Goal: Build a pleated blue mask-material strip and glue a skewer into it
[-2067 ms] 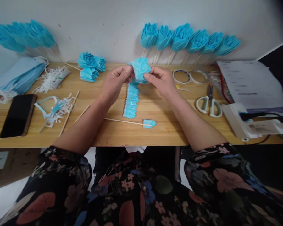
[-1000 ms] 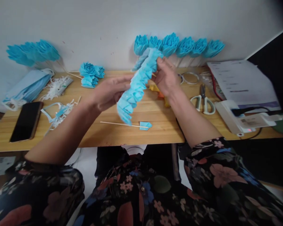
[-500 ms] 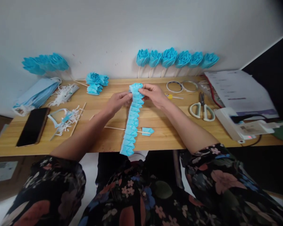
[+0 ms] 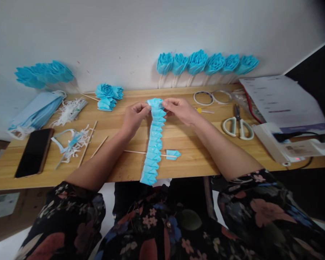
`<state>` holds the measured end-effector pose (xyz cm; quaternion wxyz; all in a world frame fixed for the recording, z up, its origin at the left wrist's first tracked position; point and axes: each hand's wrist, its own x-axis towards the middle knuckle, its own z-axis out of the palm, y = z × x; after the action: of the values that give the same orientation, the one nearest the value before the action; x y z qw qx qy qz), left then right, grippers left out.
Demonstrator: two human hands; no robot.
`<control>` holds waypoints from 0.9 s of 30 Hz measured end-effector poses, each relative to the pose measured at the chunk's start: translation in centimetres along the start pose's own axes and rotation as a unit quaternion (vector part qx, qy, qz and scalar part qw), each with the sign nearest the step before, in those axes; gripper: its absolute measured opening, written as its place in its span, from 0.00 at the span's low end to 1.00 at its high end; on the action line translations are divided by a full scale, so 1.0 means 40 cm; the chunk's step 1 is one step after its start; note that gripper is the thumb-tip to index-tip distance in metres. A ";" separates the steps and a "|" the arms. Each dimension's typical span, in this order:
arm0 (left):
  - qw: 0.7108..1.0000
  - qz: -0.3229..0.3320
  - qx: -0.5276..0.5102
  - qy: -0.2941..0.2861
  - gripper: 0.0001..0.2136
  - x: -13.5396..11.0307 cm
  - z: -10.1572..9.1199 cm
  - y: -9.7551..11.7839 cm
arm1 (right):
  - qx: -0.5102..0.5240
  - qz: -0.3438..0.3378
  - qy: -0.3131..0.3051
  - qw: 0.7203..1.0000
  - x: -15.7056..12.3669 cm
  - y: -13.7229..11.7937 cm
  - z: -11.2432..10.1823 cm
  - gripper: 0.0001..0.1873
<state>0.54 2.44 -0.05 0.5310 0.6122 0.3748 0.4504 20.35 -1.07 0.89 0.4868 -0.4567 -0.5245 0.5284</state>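
Note:
A long strip of folded blue petals [image 4: 154,144] hangs between my hands, its lower end reaching past the table's front edge. My left hand [image 4: 135,117] pinches the left side of its top end between thumb and fingers. On the opposite side, my right hand [image 4: 180,110] grips the top right corner, its fingers partly behind the strip. Under the strip lies a thin wooden stick [image 4: 135,151], crossing it sideways. At that stick's right end rests a small blue folded piece with a pointed tip [image 4: 173,154].
Blue flowers on sticks [image 4: 197,62] lean against the wall. Left are blue face masks [image 4: 38,112], white scraps [image 4: 70,110] and a phone [image 4: 34,151]. Right are tape rolls [image 4: 203,98], scissors [image 4: 237,124], a power strip [image 4: 273,144] and papers [image 4: 284,101].
My fingers have shifted on the strip's top end, which now looks spread wider and flatter between both hands. The whole view has moved slightly.

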 end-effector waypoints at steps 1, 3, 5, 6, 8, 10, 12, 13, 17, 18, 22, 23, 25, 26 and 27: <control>1.000 0.007 0.003 -0.002 0.11 -0.003 -0.001 -0.001 | -0.011 -0.005 0.008 1.000 -0.001 0.002 0.003 0.26; 1.000 0.019 0.010 -0.009 0.10 -0.009 -0.001 -0.002 | -0.034 -0.018 0.027 0.999 -0.003 0.007 0.011 0.24; 0.999 0.027 0.015 -0.016 0.10 -0.012 -0.002 -0.001 | -0.052 -0.033 0.039 0.997 -0.005 0.012 0.016 0.22; 0.999 0.028 0.016 -0.018 0.11 -0.012 -0.002 -0.001 | -0.060 -0.040 0.040 0.997 -0.005 0.013 0.018 0.22; 0.999 0.025 0.015 -0.021 0.11 -0.013 -0.004 0.000 | -0.072 -0.047 0.034 0.996 -0.003 0.015 0.018 0.22; 1.000 0.017 0.006 -0.022 0.12 -0.011 -0.006 0.000 | -0.072 -0.048 0.023 0.996 -0.001 0.014 0.014 0.23; 1.000 0.008 -0.007 -0.017 0.13 -0.008 -0.007 -0.004 | -0.058 -0.043 0.011 0.997 0.002 0.011 0.007 0.23; 1.000 0.004 -0.013 -0.011 0.13 -0.006 -0.008 -0.006 | -0.048 -0.040 0.007 0.998 0.003 0.009 0.004 0.23; 0.999 0.003 -0.039 0.009 0.15 -0.001 -0.012 -0.017 | -0.029 -0.029 0.002 0.999 0.005 0.006 -0.004 0.24; 0.999 0.003 -0.044 0.008 0.15 0.000 -0.013 -0.019 | -0.038 -0.033 0.001 0.999 0.005 0.008 -0.004 0.24; 0.996 -0.014 -0.081 -0.027 0.17 0.001 -0.017 -0.023 | -0.101 -0.067 0.011 0.993 0.006 0.017 -0.004 0.21; 0.995 -0.021 -0.093 -0.040 0.18 0.002 -0.017 -0.023 | -0.109 -0.074 0.019 0.991 0.007 0.019 -0.004 0.20; 0.992 -0.031 -0.104 -0.063 0.19 0.003 -0.019 -0.022 | -0.112 -0.083 0.034 0.990 0.008 0.020 -0.006 0.18; 0.992 -0.032 -0.099 -0.072 0.20 0.003 -0.019 -0.021 | -0.113 -0.086 0.038 0.989 0.009 0.019 -0.006 0.17; 0.993 -0.030 -0.086 -0.079 0.20 0.002 -0.019 -0.020 | -0.115 -0.089 0.041 0.989 0.009 0.018 -0.007 0.17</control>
<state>-0.14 2.88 -0.80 0.6229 0.5867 0.3093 0.4149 20.55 -0.67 0.16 0.4971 -0.4824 -0.6002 0.4001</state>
